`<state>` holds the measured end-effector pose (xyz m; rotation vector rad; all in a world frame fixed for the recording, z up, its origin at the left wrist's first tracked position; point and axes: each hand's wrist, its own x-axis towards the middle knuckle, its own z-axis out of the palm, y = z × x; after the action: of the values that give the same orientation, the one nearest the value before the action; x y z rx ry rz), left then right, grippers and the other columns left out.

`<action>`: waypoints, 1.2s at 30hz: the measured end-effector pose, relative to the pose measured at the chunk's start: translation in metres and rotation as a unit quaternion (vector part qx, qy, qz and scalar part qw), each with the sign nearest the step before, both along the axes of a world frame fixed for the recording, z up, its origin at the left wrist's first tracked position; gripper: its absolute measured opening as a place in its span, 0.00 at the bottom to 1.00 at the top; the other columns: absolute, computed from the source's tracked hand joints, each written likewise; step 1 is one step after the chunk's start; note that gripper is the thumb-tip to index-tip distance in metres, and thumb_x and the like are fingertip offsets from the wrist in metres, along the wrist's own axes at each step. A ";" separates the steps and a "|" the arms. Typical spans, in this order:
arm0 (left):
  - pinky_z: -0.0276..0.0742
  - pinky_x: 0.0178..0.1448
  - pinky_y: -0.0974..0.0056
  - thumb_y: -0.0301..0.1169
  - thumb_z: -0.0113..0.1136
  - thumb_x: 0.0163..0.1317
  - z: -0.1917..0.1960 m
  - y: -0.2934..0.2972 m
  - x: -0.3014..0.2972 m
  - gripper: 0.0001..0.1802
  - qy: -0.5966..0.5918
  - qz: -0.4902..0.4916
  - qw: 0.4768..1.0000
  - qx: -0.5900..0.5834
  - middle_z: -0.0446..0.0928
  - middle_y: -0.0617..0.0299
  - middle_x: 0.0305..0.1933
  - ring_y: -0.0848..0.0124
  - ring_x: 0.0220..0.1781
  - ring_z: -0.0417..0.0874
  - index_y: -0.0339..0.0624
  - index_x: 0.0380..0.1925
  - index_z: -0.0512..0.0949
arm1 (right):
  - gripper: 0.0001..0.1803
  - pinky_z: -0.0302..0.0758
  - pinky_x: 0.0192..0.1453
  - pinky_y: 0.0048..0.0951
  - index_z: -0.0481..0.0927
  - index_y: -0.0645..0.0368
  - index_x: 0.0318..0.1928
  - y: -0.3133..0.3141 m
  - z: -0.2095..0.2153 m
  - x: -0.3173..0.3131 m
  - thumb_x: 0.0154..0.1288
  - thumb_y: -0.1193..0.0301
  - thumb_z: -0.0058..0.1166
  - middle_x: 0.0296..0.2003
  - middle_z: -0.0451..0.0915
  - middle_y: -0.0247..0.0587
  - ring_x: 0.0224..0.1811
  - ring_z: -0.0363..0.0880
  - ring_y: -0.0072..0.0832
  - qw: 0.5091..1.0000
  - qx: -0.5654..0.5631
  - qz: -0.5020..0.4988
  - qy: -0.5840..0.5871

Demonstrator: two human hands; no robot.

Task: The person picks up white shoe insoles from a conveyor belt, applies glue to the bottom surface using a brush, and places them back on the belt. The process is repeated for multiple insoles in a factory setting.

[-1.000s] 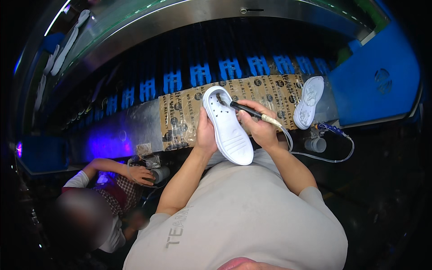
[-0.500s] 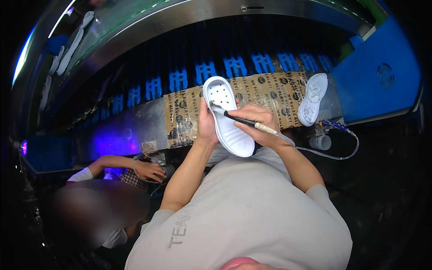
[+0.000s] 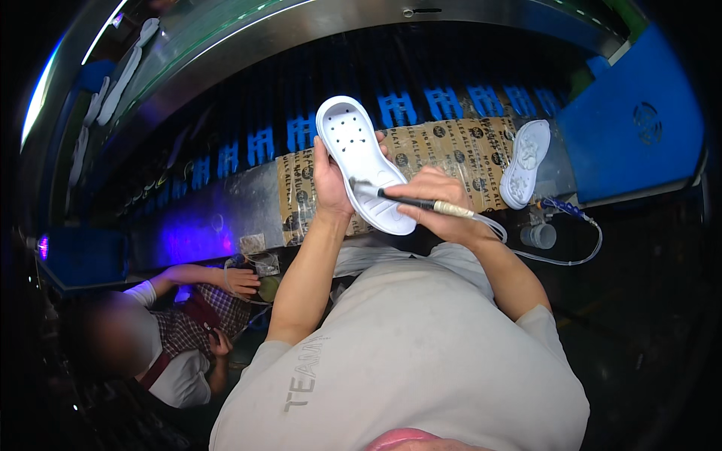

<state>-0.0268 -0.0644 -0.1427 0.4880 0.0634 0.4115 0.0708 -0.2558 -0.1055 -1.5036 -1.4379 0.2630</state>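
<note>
White shoe sole [image 3: 356,159] held tilted in the left hand [image 3: 331,184], above a cardboard-covered surface [image 3: 451,159], right hand [image 3: 445,197] grasping a black-handled brush [image 3: 410,200], its bristles at the sole's inner midsection, second white sole [image 3: 524,167] lying farther right on the surface.

On my remote feed, the white sole [image 3: 362,161] hides part of the left hand [image 3: 333,186]; I see the tip of the black-handled tool [image 3: 406,199] only as a smudge. At lower left, a co-worker's head [image 3: 116,338] is blurred; the bottom edge crops the pale shirt [image 3: 406,338].
</note>
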 end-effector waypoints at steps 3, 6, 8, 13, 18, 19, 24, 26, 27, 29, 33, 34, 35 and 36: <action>0.87 0.56 0.49 0.65 0.20 0.79 0.008 0.012 0.001 0.44 -0.015 0.001 1.000 0.011 0.81 0.45 0.56 0.57 0.51 0.86 0.42 0.67 0.72 | 0.19 0.75 0.47 0.33 0.90 0.61 0.51 -0.004 0.007 0.004 0.57 0.75 0.73 0.36 0.89 0.42 0.36 0.81 0.31 0.985 -0.007 0.095 0.142; 0.86 0.54 0.50 0.67 0.24 0.77 0.025 0.018 0.003 0.44 -0.008 0.013 0.999 0.037 0.81 0.48 0.54 0.58 0.49 0.84 0.43 0.66 0.72 | 0.19 0.77 0.44 0.33 0.90 0.63 0.52 -0.004 0.012 0.000 0.58 0.75 0.72 0.35 0.88 0.43 0.35 0.81 0.30 0.979 -0.042 -0.035 0.198; 0.87 0.55 0.50 0.68 0.25 0.77 0.029 0.025 0.006 0.44 -0.013 0.003 0.998 0.060 0.81 0.47 0.56 0.57 0.51 0.85 0.44 0.68 0.71 | 0.19 0.76 0.43 0.33 0.90 0.61 0.52 -0.004 0.006 0.003 0.59 0.75 0.72 0.33 0.87 0.42 0.34 0.80 0.31 0.996 -0.007 0.052 0.077; 0.89 0.54 0.51 0.69 0.23 0.76 0.042 0.037 0.007 0.46 -0.036 -0.039 0.989 0.141 0.80 0.46 0.57 0.56 0.53 0.85 0.44 0.70 0.70 | 0.19 0.74 0.42 0.31 0.89 0.63 0.51 -0.019 0.023 0.010 0.59 0.72 0.72 0.33 0.85 0.38 0.34 0.79 0.25 0.943 -0.061 0.070 0.320; 0.92 0.45 0.58 0.63 0.20 0.80 0.072 0.035 0.011 0.44 0.083 -0.041 0.959 0.268 0.83 0.45 0.51 0.60 0.46 0.89 0.40 0.68 0.72 | 0.18 0.71 0.41 0.31 0.90 0.57 0.52 -0.010 0.018 0.019 0.60 0.72 0.72 0.31 0.85 0.40 0.32 0.77 0.30 0.978 -0.061 0.185 0.077; 0.92 0.45 0.58 0.61 0.19 0.81 0.076 0.036 0.012 0.43 0.081 -0.054 0.949 0.300 0.84 0.45 0.50 0.60 0.45 0.90 0.40 0.67 0.73 | 0.17 0.72 0.41 0.31 0.90 0.57 0.52 -0.012 0.020 0.021 0.60 0.72 0.71 0.31 0.85 0.39 0.32 0.77 0.30 0.971 -0.053 0.191 0.135; 0.94 0.46 0.57 0.55 0.27 0.83 0.095 0.031 0.028 0.35 0.164 -0.096 0.910 0.369 0.84 0.41 0.50 0.58 0.45 0.92 0.39 0.67 0.73 | 0.17 0.73 0.46 0.33 0.91 0.51 0.52 0.002 0.020 0.013 0.61 0.69 0.73 0.34 0.87 0.35 0.36 0.80 0.29 0.991 -0.049 0.121 -0.023; 0.92 0.47 0.60 0.56 0.35 0.82 0.109 0.019 0.030 0.36 0.277 -0.069 0.847 0.449 0.84 0.38 0.50 0.57 0.47 0.91 0.36 0.63 0.78 | 0.17 0.72 0.48 0.33 0.91 0.51 0.51 -0.001 0.028 0.017 0.61 0.68 0.72 0.34 0.87 0.35 0.36 0.80 0.30 0.978 -0.056 0.201 -0.019; 0.91 0.45 0.61 0.59 0.37 0.81 0.106 0.019 0.033 0.38 0.282 -0.087 0.838 0.460 0.85 0.39 0.49 0.58 0.45 0.92 0.34 0.61 0.80 | 0.16 0.73 0.47 0.34 0.91 0.51 0.51 -0.004 0.032 0.022 0.62 0.70 0.72 0.34 0.87 0.34 0.36 0.80 0.29 0.975 -0.051 0.216 0.025; 0.88 0.49 0.59 0.64 0.42 0.78 0.098 0.027 0.042 0.43 0.304 -0.133 0.797 0.504 0.84 0.37 0.51 0.56 0.48 0.90 0.31 0.59 0.82 | 0.17 0.74 0.46 0.34 0.91 0.51 0.52 -0.003 0.033 0.024 0.61 0.72 0.72 0.33 0.86 0.33 0.36 0.80 0.29 0.988 -0.041 0.150 0.014; 0.84 0.54 0.56 0.60 0.44 0.79 0.110 0.020 0.051 0.40 0.349 -0.201 0.739 0.540 0.83 0.34 0.54 0.54 0.53 0.89 0.31 0.59 0.83 | 0.19 0.75 0.48 0.34 0.90 0.50 0.53 0.000 0.037 0.019 0.59 0.70 0.73 0.31 0.83 0.32 0.36 0.80 0.30 0.978 -0.059 0.161 -0.119; 0.84 0.54 0.57 0.61 0.44 0.79 0.107 0.021 0.052 0.40 0.350 -0.211 0.730 0.548 0.83 0.35 0.54 0.54 0.53 0.88 0.31 0.59 0.83 | 0.19 0.74 0.50 0.35 0.90 0.50 0.53 -0.002 0.044 0.017 0.59 0.70 0.73 0.31 0.82 0.31 0.36 0.79 0.30 0.972 -0.081 0.189 -0.114; 0.84 0.55 0.58 0.61 0.44 0.79 0.104 0.023 0.054 0.39 0.352 -0.222 0.721 0.555 0.83 0.35 0.55 0.54 0.54 0.88 0.32 0.59 0.83 | 0.20 0.74 0.51 0.35 0.90 0.50 0.53 -0.003 0.043 0.019 0.59 0.70 0.73 0.31 0.81 0.31 0.37 0.79 0.30 0.979 -0.064 0.172 -0.088; 0.84 0.55 0.58 0.61 0.44 0.78 0.101 0.024 0.055 0.39 0.354 -0.232 0.710 0.564 0.84 0.35 0.55 0.54 0.54 0.88 0.32 0.59 0.83 | 0.20 0.73 0.53 0.35 0.90 0.50 0.53 -0.003 0.039 0.021 0.59 0.69 0.73 0.31 0.81 0.30 0.37 0.78 0.30 0.985 -0.045 0.153 -0.061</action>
<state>0.0285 -0.0401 -0.0415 1.8363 0.4406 -0.3380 0.0919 -0.2590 -0.0661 -1.3855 -1.7776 0.4354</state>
